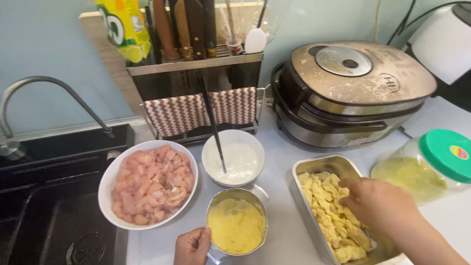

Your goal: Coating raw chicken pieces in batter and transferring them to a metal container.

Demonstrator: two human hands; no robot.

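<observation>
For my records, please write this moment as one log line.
left hand: holds metal cup of yellow batter | right hand: on breaded pieces in rectangular metal tray

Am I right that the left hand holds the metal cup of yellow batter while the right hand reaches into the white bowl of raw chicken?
Not quite. The head view shows the left hand on the metal cup of yellow batter, but the right hand reaches into the rectangular metal tray of yellow-coated pieces, not the white bowl of raw chicken, which sits untouched by the sink.
</observation>
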